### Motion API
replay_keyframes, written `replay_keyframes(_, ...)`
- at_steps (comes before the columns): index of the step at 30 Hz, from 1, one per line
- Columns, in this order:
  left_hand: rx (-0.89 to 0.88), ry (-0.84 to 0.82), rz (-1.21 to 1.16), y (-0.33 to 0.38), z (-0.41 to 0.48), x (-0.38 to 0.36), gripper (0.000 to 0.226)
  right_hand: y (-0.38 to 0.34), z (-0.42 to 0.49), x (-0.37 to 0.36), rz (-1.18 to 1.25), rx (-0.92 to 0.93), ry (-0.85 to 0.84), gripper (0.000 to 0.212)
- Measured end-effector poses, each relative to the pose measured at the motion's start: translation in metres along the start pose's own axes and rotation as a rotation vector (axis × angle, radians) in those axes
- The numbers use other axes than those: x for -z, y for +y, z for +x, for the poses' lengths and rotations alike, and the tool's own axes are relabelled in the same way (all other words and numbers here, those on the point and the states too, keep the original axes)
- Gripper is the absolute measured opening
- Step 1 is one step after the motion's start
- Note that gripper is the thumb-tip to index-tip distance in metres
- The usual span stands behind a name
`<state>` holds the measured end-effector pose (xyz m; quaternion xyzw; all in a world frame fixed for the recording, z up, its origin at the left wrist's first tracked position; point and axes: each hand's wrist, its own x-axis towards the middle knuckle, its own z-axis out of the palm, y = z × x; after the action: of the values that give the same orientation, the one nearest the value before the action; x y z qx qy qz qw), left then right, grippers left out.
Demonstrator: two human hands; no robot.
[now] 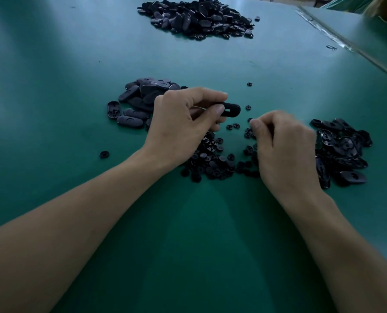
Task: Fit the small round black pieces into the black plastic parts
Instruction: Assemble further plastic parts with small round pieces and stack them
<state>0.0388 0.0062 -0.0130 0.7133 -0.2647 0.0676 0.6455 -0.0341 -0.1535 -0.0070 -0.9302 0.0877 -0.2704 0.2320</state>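
Small round black pieces (210, 159) lie in a loose central heap, flanked by a left heap (138, 100) and right heap (341, 150) of oval black plastic parts, a far heap (197, 18) beyond; one held part (232, 109), roughly level, shows an apparently empty slot.

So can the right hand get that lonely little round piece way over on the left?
Probably not easily. The left hand, holding a black plastic part, and its arm lie between the right hand and the lone round piece. The right hand would have to cross over them.
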Motion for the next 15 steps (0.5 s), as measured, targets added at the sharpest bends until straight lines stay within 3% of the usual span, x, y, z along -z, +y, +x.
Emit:
replay_keyframes(5,0.007,0.0,0.003,-0.0015,0.0003,-0.0003,0.02,-0.0067,-0.0024,0.0017,0.124,0.014,0.072,0.012)
replay_keyframes(10,0.004,-0.013,0.043,-0.0021,0.0004,0.0003,0.018,-0.0062,-0.0012,0.0014,0.076,0.032,0.006,0.023)
replay_keyframes(15,0.009,-0.011,0.07,-0.0016,-0.0008,0.0001,0.019,-0.0078,-0.0029,0.0005,0.2,0.051,0.041,0.013)
